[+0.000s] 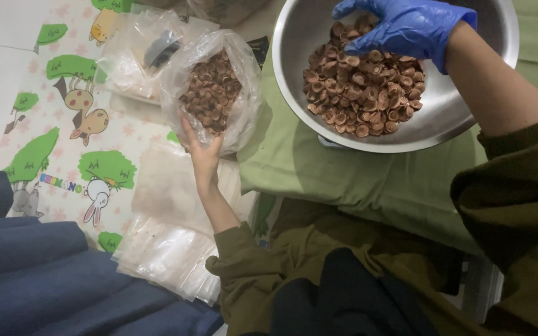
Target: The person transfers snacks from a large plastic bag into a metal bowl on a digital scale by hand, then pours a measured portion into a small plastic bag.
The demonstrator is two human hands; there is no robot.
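Nutshells [365,87] heaped in steel bowl [294,74]; gloved right hand [406,28] rests on them, fingers curled over the heap. Left of bowl, bare left hand [203,152] grips a part-filled plastic bag [210,93] from below, mouth up.

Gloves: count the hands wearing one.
1. Only the right hand wears a blue glove, reaching into the metal bowl; the left hand, holding the filled plastic bag, is bare.
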